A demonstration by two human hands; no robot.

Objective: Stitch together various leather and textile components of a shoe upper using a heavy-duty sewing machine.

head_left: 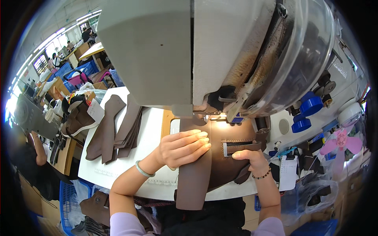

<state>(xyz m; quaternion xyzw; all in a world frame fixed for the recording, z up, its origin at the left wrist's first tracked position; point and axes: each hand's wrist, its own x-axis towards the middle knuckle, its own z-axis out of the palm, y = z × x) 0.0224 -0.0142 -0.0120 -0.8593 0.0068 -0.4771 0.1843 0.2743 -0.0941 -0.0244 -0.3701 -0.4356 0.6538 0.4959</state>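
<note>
Brown leather panels lie under the sewing machine head (157, 51), lit by its lamp. My left hand (183, 149) rests on the long narrow leather piece (195, 181), its fingers extended side by side and lying over it, near the needle area. That piece hangs past the table's front edge. Beside it is a wider brown leather piece (224, 171) with a stitched rectangular slot. My right hand (254, 159) grips this piece at its right side, thumb on top just below the slot and the other fingers hidden underneath. The needle itself is hard to make out.
A stack of brown leather strips (128, 129) lies on the white table (151, 126) at left. Beyond it stands a brown shoe (78, 118). Blue knobs (310, 104) and a pink fan (340, 141) are at right. A blue basket (67, 204) sits lower left. Another person's arm (38, 147) shows far left.
</note>
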